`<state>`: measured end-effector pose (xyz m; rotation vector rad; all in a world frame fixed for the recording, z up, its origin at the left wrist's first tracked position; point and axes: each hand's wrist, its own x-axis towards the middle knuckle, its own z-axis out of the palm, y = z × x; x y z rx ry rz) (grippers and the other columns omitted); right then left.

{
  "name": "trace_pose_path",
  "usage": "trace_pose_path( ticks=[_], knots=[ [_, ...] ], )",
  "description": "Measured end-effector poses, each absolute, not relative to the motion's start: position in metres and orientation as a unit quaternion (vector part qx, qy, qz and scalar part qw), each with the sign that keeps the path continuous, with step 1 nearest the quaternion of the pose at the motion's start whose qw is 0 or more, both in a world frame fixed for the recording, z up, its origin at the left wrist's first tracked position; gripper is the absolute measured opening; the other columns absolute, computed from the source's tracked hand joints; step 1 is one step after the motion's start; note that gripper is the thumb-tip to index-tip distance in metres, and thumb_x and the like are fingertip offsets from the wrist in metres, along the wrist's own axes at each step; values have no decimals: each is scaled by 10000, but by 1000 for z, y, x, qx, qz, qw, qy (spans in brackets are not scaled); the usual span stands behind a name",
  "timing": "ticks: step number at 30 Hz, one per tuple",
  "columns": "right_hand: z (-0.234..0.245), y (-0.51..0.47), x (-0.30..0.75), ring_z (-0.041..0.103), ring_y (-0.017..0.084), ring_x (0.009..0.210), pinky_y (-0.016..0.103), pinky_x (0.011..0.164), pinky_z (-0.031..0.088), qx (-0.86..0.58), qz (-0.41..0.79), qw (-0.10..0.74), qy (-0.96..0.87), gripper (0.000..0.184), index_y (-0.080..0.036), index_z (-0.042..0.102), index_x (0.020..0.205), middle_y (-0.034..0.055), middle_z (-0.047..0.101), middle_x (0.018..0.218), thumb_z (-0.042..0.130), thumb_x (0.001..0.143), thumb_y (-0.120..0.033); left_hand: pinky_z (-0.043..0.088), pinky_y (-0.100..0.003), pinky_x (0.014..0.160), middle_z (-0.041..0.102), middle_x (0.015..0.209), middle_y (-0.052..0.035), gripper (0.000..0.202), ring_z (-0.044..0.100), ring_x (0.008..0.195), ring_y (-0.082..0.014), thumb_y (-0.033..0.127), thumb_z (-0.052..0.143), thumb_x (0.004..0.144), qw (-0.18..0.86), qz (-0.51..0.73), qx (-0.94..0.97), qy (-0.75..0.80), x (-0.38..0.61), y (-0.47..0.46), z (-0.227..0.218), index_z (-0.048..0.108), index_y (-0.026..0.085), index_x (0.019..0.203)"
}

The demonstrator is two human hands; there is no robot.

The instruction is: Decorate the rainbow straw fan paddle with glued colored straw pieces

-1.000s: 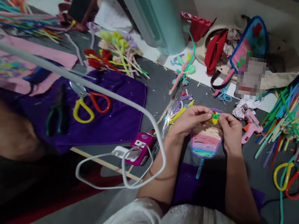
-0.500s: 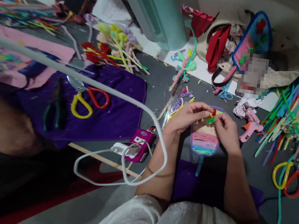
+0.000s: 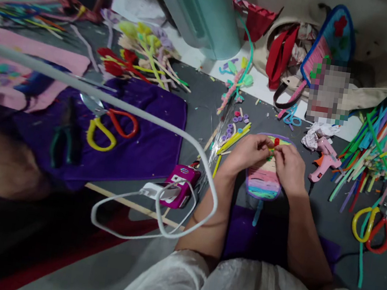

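Note:
Over a striped rainbow panel with a purple edge (image 3: 262, 188), both my hands meet at a small red and green flower (image 3: 276, 141) that looks made of pipe cleaner. My left hand (image 3: 250, 152) pinches it from the left with closed fingertips. From the other side my right hand (image 3: 290, 169) holds it between thumb and fingers. Its green lower part is mostly hidden behind the fingers. A short blue stem (image 3: 258, 213) sticks out below the panel, towards me.
Right of my hands lies a pink glue gun (image 3: 326, 160), with scissors (image 3: 372, 228) and a pipe-cleaner bundle (image 3: 376, 147) beyond. A white cable (image 3: 208, 166) loops near my left forearm by a magenta box (image 3: 182, 186). Another person's arm (image 3: 1, 151) reaches in at left, near pliers (image 3: 65, 139).
My fingers have drawn closer together around the flower, covering more of its green part. The red part now stands upright between my fingertips. The whole view has shifted slightly.

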<state>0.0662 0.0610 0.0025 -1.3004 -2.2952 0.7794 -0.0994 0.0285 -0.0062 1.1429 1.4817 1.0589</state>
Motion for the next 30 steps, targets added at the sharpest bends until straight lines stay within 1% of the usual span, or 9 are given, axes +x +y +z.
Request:
trace_pose_path(
  ticks=[3,6,9,12,17,22,25,30],
  knots=[
    [8,62,69,620,223,867,330,775,429,-474,319,222,-790,156,-198,675,954,89,701,973,523,943,-231,325,-206,529,580,647,23,174,467,572,-91,247,707,697,487,440,452,604,-99,29,-6,723,133,828],
    [14,63,71,577,184,735,304,694,397,-480,379,217,-761,103,-217,652,845,37,681,838,573,900,-256,318,-204,500,566,612,34,175,451,516,-80,240,719,697,529,467,405,582,-98,28,2,708,143,842],
    [18,63,73,545,160,673,286,655,381,-465,445,213,-736,115,-219,657,824,8,657,764,625,876,-316,363,-204,499,600,629,24,201,495,510,-82,244,750,700,565,498,356,552,-98,27,13,702,153,873],
    [19,63,73,532,148,657,281,645,385,-444,477,229,-723,156,-214,690,872,1,650,765,655,864,-366,435,-214,514,618,638,15,196,553,529,-97,246,775,699,570,520,329,545,-98,26,19,694,158,854],
    [15,63,73,500,143,642,283,640,372,-432,460,256,-732,171,-216,706,851,-2,638,746,609,895,-349,488,-212,548,659,690,-2,229,600,588,-103,274,818,702,571,530,334,530,-98,27,20,704,154,860],
    [10,64,73,516,153,646,285,645,383,-432,493,261,-708,172,-219,693,848,-5,622,723,563,898,-320,491,-217,603,672,725,-4,272,598,624,-97,294,851,697,563,539,355,516,-98,27,19,699,148,869],
    [9,64,72,521,157,647,284,643,390,-430,522,265,-688,160,-220,679,825,-7,613,704,557,877,-310,482,-221,608,665,727,1,266,594,624,-96,294,842,707,559,539,362,515,-97,26,19,694,148,872],
    [8,63,69,529,163,658,279,642,405,-436,535,274,-669,152,-219,656,770,-10,602,673,564,840,-318,472,-223,609,671,737,-8,263,608,644,-108,293,830,722,554,530,380,517,-97,25,20,712,147,907]
  ],
)
